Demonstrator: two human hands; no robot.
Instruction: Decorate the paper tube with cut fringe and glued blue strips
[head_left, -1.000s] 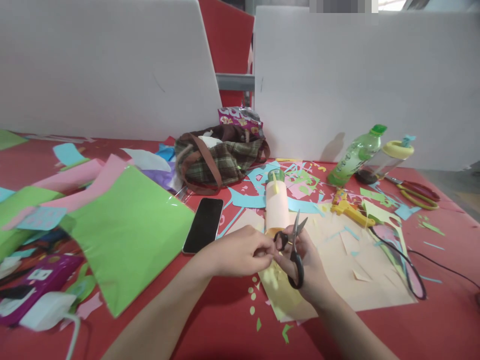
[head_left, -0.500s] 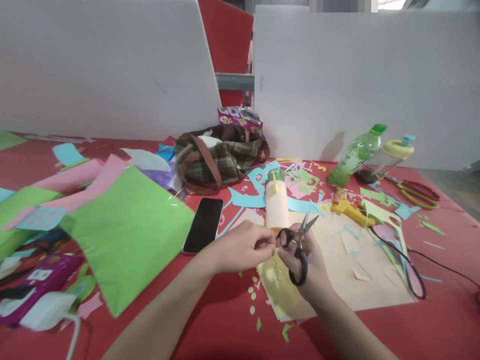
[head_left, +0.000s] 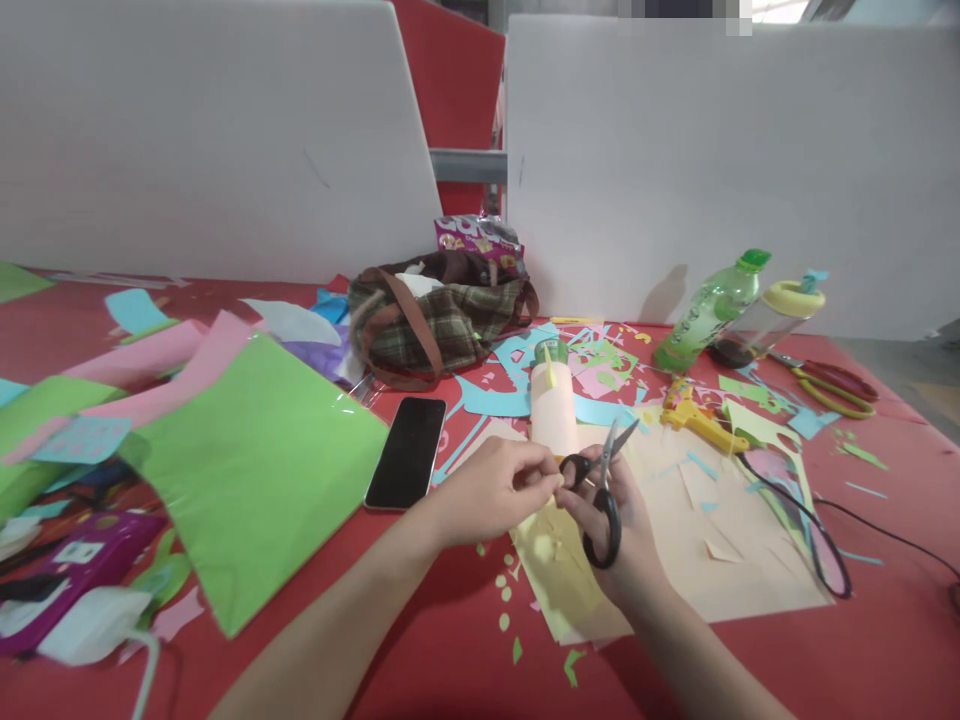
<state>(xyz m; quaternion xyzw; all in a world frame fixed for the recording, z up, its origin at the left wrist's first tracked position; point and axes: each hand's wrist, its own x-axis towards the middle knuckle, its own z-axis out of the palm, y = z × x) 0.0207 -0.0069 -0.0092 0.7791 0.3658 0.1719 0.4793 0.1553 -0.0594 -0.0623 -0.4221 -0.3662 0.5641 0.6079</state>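
My right hand (head_left: pixel 622 510) is closed around a pair of black-handled scissors (head_left: pixel 604 490), whose parted blades point up and away. My left hand (head_left: pixel 499 490) is pinched at the fingertips on a small pale yellow paper piece (head_left: pixel 559 481), mostly hidden by the fingers. The two hands meet at the fingertips over a yellow paper sheet (head_left: pixel 559 580). Just beyond them is a cream paper-wrapped tube (head_left: pixel 553 410) with a green top and a yellow strip on it; its near end is hidden by my hands.
A phone (head_left: pixel 406 453) and a large green sheet (head_left: pixel 262 470) lie left. Right are a yellow glue gun (head_left: pixel 701 420) with its cord, pliers (head_left: pixel 832 385), a leaning green bottle (head_left: pixel 712 312) and a glass bottle (head_left: pixel 772 315). A plaid bag (head_left: pixel 457 320) sits behind; paper scraps litter the red table.
My left fingertips have shifted slightly right, and the pale yellow piece between them shows more. The scissors have turned a little in my right hand.
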